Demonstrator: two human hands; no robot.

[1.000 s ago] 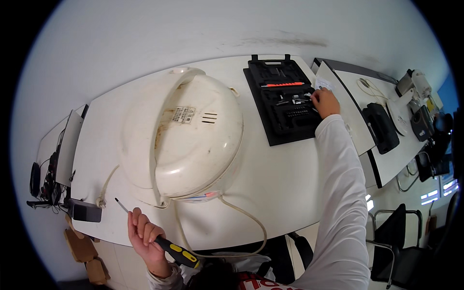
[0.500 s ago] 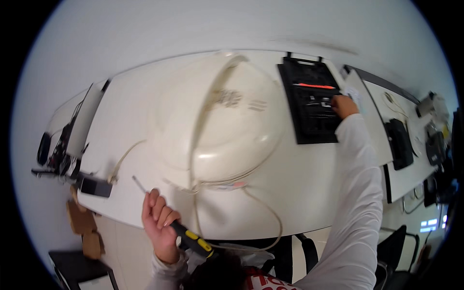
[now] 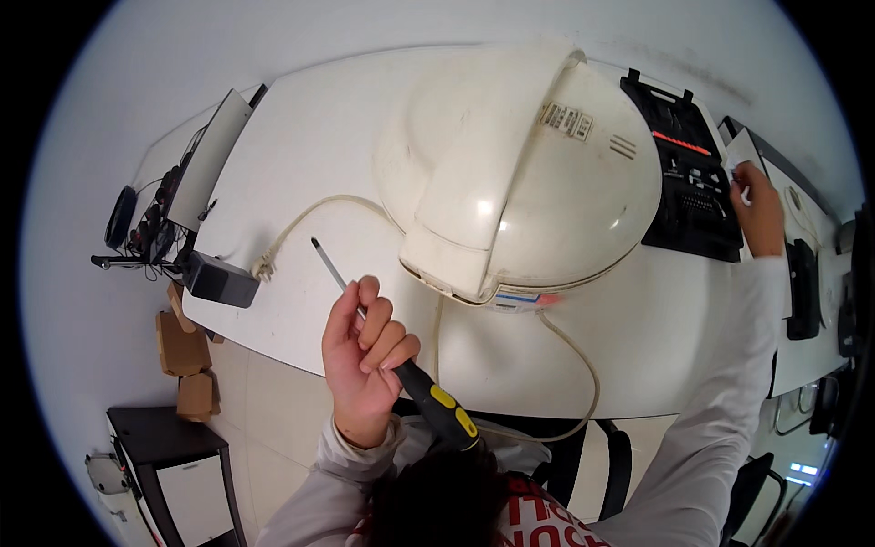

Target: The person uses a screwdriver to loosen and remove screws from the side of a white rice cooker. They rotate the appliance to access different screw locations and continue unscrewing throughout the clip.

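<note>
My left hand (image 3: 366, 351) is closed around a screwdriver (image 3: 428, 392) with a black and yellow handle. Its metal shaft passes between my fingers, and the tip points up and to the left over the table. My right hand (image 3: 758, 210) is at the right edge of an open black tool case (image 3: 697, 223), its fingers bent round a small pale piece that I cannot make out. The case has an orange-red strip and several small metal parts in it. Between my hands lies a large cream rounded plastic appliance (image 3: 456, 182) with a raised band, vent slots and a label.
The appliance's beige cord (image 3: 319, 202) runs left to a plug (image 3: 262, 267) beside a dark grey box (image 3: 221, 281) at the table edge. Another cord loop (image 3: 597, 383) hangs over the front of the white table (image 3: 301, 118). Cardboard boxes (image 3: 182, 346) and a black cabinet (image 3: 164, 428) stand at left.
The whole view has shifted, so the table and appliance appear further right. My right hand has drawn away from inside the tool case to its right edge. The left still holds the screwdriver.
</note>
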